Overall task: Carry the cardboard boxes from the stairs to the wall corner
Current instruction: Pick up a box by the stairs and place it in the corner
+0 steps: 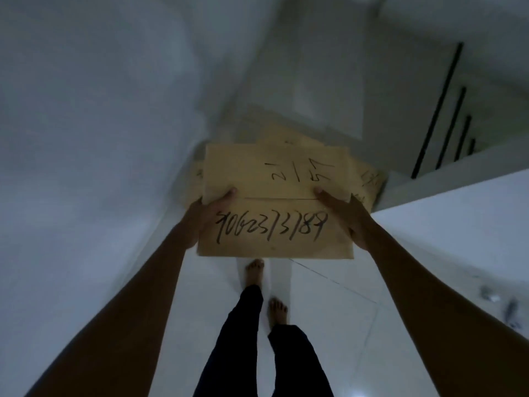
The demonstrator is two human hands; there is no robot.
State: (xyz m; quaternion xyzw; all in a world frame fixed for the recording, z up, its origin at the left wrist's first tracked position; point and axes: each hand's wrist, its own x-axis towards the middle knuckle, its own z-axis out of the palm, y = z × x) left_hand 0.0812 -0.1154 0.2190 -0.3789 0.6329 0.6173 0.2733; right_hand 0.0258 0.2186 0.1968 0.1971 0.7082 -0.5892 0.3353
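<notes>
I hold a brown cardboard box out in front of me at about waist height, its top marked with black handwritten numbers. My left hand grips its left side with the thumb on top. My right hand grips its right side the same way. Behind and below the held box lie more cardboard boxes, stacked on the floor in the wall corner and partly hidden by the one I carry.
A white wall runs close along my left. A low white wall stands at my right, with black stair railing bars beyond it. My bare feet stand on white floor tiles.
</notes>
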